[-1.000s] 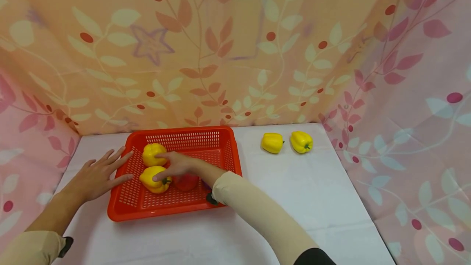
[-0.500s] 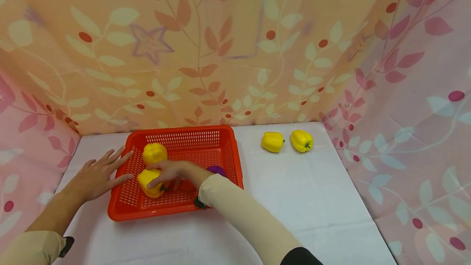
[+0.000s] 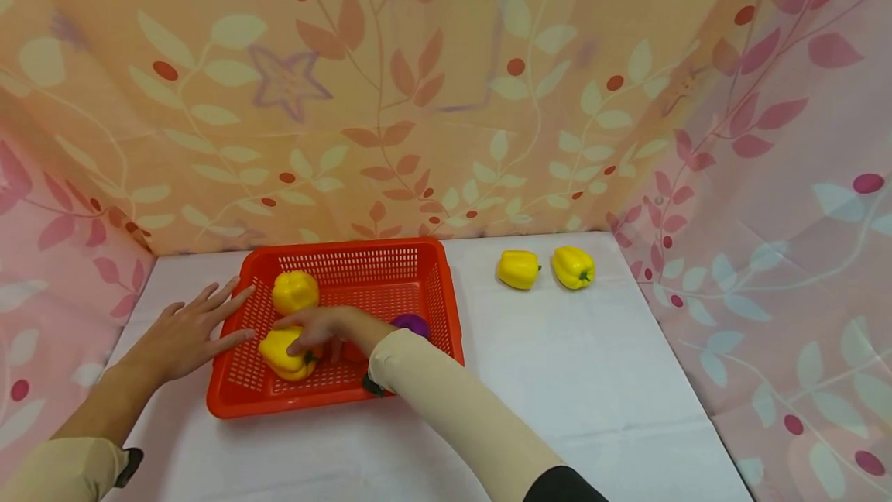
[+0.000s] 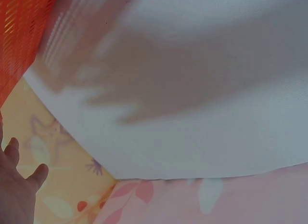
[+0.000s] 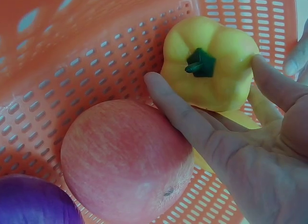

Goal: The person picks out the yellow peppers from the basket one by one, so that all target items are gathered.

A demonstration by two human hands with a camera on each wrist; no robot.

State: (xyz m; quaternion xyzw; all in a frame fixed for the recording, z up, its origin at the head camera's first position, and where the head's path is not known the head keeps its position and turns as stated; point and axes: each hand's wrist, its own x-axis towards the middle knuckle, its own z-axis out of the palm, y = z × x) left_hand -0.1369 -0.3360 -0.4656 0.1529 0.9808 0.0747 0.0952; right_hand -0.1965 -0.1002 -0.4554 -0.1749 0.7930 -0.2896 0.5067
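In the head view a red plastic basket (image 3: 334, 396) stands on the white table. My right hand (image 3: 334, 325) is inside it, fingers and thumb around the front yellow bell pepper (image 3: 282, 355). The right wrist view shows this pepper's green stem (image 5: 201, 64), with digits on either side. Behind it lies another yellow bell pepper (image 3: 296, 291). A red apple (image 5: 127, 161) lies beside the right hand, mostly hidden from the head view. Fingers spread, my left hand (image 3: 183, 339) rests at the basket's left rim; the left wrist view catches only part of that hand.
Two more yellow bell peppers (image 3: 519, 269) (image 3: 574, 267) lie on the white tablecloth (image 3: 557, 378) right of the basket. A round purple thing (image 3: 413, 324) sits in the basket's right part. Patterned cloth (image 3: 446, 99) hangs around the table's back and sides.
My right hand has moved slightly left and toward the front, closing around the front pepper, which shifted a little the same way. The purple thing came into view. The left hand stays put.
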